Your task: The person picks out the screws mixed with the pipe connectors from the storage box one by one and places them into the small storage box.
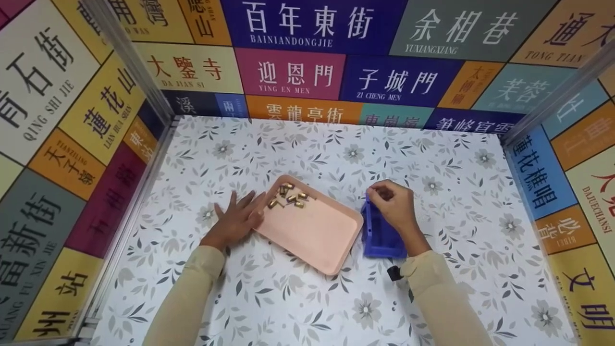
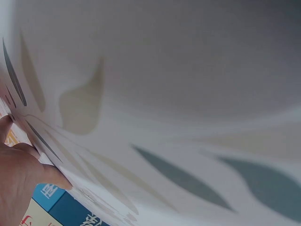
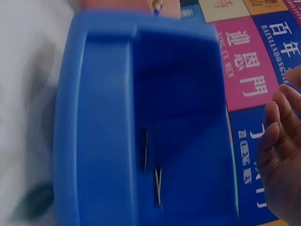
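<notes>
My left hand (image 1: 238,218) rests at the left rim of a pink tray (image 1: 312,235), fingers spread and thumb at the edge. The left wrist view shows that hand (image 2: 23,176) only at its lower left. Small brass-coloured metal pieces (image 1: 290,196), several of them, lie in the tray's upper left corner. Over a blue plastic bin (image 1: 384,240) right of the tray, my right hand (image 1: 396,202) has bent fingers with the tips close together; I cannot tell whether they pinch something. Thin metal pins (image 3: 158,186) lie inside the bin in the right wrist view.
A white tabletop with a leaf and flower print (image 1: 288,149) lies under everything. Colourful panels with street names (image 1: 298,72) stand along its back and both sides. A black strap piece (image 1: 395,273) shows at my right cuff.
</notes>
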